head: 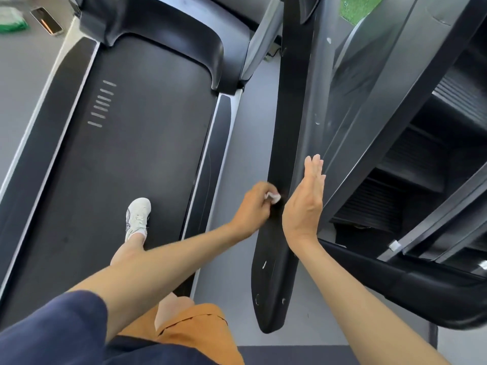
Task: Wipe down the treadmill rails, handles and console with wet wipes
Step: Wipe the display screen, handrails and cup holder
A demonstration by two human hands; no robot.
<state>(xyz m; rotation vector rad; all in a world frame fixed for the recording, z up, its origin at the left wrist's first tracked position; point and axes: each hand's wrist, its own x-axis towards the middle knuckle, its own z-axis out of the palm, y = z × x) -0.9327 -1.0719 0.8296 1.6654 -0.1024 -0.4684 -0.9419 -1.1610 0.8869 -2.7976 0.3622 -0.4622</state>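
A long black treadmill handrail (292, 106) runs from the top of the view down to its rounded end at the lower middle. My left hand (254, 209) pinches a small white wet wipe (274, 197) and presses it against the rail's left face. My right hand (304, 200) lies flat with straight fingers against the rail's right side, just across from the wipe. The black running belt (137, 143) lies to the left, with my white-shoed foot (137, 217) on it.
A second machine with grey rails (390, 106) and dark steps stands close on the right. A grey floor strip (247, 143) separates the two machines. A phone (47, 21) and a green-and-white pack (11, 21) lie on the floor at top left.
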